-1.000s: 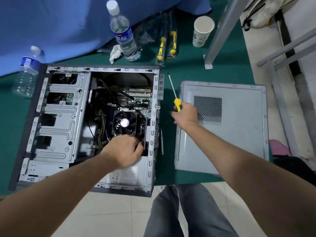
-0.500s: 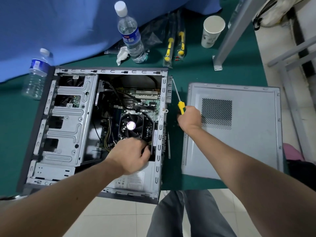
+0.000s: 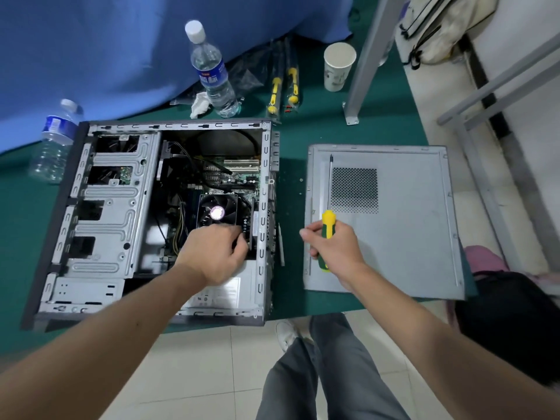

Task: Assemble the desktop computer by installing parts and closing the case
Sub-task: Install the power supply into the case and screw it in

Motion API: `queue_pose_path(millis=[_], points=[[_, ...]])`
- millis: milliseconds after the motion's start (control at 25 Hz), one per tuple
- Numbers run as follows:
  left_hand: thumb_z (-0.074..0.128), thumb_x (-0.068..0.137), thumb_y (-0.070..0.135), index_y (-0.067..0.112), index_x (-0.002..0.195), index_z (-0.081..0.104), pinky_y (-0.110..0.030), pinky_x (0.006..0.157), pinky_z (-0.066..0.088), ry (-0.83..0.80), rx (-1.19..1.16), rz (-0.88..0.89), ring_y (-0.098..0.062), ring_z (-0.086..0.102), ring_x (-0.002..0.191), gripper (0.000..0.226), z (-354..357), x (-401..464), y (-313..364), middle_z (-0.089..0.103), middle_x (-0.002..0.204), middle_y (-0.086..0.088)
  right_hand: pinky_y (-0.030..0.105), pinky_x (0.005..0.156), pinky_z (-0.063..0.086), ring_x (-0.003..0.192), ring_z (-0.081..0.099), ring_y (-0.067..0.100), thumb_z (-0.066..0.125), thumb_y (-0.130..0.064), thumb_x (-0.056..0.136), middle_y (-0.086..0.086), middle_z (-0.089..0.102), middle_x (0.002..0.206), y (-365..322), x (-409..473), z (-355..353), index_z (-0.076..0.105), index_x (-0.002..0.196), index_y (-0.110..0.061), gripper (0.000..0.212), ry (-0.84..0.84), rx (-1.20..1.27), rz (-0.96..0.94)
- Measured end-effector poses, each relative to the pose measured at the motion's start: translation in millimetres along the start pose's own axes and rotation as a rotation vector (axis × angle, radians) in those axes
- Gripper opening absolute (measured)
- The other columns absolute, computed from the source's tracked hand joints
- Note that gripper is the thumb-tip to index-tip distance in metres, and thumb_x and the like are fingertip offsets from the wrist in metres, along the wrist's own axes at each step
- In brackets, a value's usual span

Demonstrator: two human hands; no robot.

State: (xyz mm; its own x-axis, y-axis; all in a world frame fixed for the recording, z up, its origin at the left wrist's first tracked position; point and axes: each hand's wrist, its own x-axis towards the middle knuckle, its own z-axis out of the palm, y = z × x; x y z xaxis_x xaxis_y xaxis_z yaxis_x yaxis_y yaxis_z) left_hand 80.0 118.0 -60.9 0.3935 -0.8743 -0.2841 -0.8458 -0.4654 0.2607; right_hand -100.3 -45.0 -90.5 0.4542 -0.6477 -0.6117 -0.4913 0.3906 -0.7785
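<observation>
An open grey computer case (image 3: 103, 207) lies on its side on the green table. Inside, the black CPU cooler fan (image 3: 217, 211) sits over the motherboard (image 3: 239, 177). My left hand (image 3: 216, 253) reaches into the case just below the fan, fingers curled at something dark by the case's right wall; what they touch is hidden. My right hand (image 3: 335, 247) grips a yellow and green screwdriver (image 3: 328, 222), lifted over the left edge of the grey side panel (image 3: 409, 225), shaft pointing away from me.
Two water bottles (image 3: 212, 71) (image 3: 54, 140), a paper cup (image 3: 338, 66), bagged screwdrivers (image 3: 283, 86) and a crumpled tissue (image 3: 200, 104) lie behind the case. A metal post (image 3: 363, 62) stands at the back right. Small screws (image 3: 301, 179) lie between case and panel.
My right hand has lifted the screwdriver and moved it right, from the gap beside the case to over the side panel's left edge. My left hand stays by the fan.
</observation>
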Motion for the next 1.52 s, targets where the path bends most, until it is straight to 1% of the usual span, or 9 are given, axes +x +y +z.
queue_pose_path(millis=[240,360,560,720,920,1000,1160,1280,1520], points=[[0.04,0.1,0.029,0.016,0.095,0.056,-0.036,0.064,0.049,0.254,-0.056,-0.147,-0.016,0.052,0.071,0.021,-1.4,-16.8,28.2,0.057,0.081,0.004,0.024,0.054,0.05,0.051,0.054,0.014,0.071,-0.017,0.087,0.001,0.066,0.065,7.0,-69.4,-18.3,0.065,0.082,-0.008,0.012,-0.093,0.169,0.052],[0.06,0.094,0.02,0.015,0.107,0.063,-0.032,0.079,0.044,0.38,-0.204,-0.036,-0.015,0.05,0.091,0.015,-6.0,-38.8,59.8,0.058,0.101,0.001,0.022,0.053,0.05,0.051,0.054,0.013,0.07,-0.018,0.088,-0.001,0.064,0.062,3.6,-89.7,-22.5,0.066,0.088,-0.004,0.015,-0.137,0.207,0.08],[0.072,0.089,0.017,0.018,0.104,0.071,-0.023,0.078,0.049,0.147,-0.73,0.013,-0.004,0.059,0.087,0.015,-27.2,-71.6,109.0,0.066,0.095,0.009,0.028,0.054,0.05,0.053,0.051,0.013,0.066,-0.025,0.093,0.001,0.059,0.067,-7.7,-117.6,-21.0,0.064,0.09,-0.004,0.021,-0.276,0.292,0.114],[0.073,0.087,0.013,0.016,0.099,0.076,-0.017,0.073,0.047,0.153,-0.819,0.063,-0.002,0.061,0.079,0.012,-42.5,-84.1,121.5,0.071,0.089,0.009,0.029,0.053,0.05,0.054,0.05,0.013,0.069,-0.037,0.085,0.002,0.057,0.067,-16.4,-130.3,-22.9,0.064,0.086,-0.006,0.032,-0.403,0.33,0.098],[0.073,0.088,0.011,0.017,0.092,0.075,-0.037,0.074,0.053,0.173,-0.965,-0.009,-0.022,0.063,0.077,0.008,-53.4,-97.4,124.3,0.071,0.082,0.002,0.029,0.048,0.046,0.048,0.046,0.015,0.073,-0.052,0.079,0.004,0.055,0.063,-26.6,-143.0,-26.3,0.063,0.072,-0.017,0.037,-0.437,0.295,0.017],[0.073,0.088,0.011,0.021,0.091,0.074,-0.036,0.072,0.054,0.197,-1.039,-0.052,-0.026,0.063,0.075,0.011,-57.4,-100.1,121.2,0.071,0.079,0.001,0.029,0.047,0.043,0.043,0.046,0.017,0.072,-0.055,0.079,0.004,0.054,0.056,-30.9,-144.0,-34.1,0.056,0.058,-0.023,0.041,-0.341,0.091,-0.112],[0.075,0.086,0.011,0.024,0.09,0.073,-0.024,0.071,0.055,0.23,-1.153,-0.092,-0.01,0.064,0.073,0.013,-66.8,-102.5,109.4,0.072,0.078,0.001,0.022,0.045,0.036,0.042,0.038,0.009,0.065,-0.045,0.086,-0.007,0.041,0.045,-33.4,-139.2,-54.8,0.039,0.052,-0.02,0.05,-0.08,-0.458,-0.394],[0.076,0.086,0.012,0.027,0.087,0.074,-0.028,0.074,0.055,0.254,-1.171,-0.096,-0.013,0.064,0.075,0.015,-72.2,-103.2,101.6,0.072,0.081,-0.002,0.023,0.046,0.029,0.047,0.038,0.012,0.061,-0.042,0.09,-0.006,0.041,0.046,-35.6,-136.8,-66.4,0.042,0.054,-0.019,0.048,0.004,-0.871,-0.603],[0.076,0.085,0.014,0.028,0.089,0.073,-0.033,0.077,0.055,0.285,-1.17,-0.08,-0.012,0.064,0.076,0.015,-76.7,-103.8,89.7,0.072,0.081,0.0,0.027,0.05,0.029,0.055,0.048,0.019,0.053,-0.045,0.092,-0.008,0.042,0.053,-42.1,-135.9,-78.5,0.037,0.06,-0.027,0.04,0.064,-1.196,-0.662]])
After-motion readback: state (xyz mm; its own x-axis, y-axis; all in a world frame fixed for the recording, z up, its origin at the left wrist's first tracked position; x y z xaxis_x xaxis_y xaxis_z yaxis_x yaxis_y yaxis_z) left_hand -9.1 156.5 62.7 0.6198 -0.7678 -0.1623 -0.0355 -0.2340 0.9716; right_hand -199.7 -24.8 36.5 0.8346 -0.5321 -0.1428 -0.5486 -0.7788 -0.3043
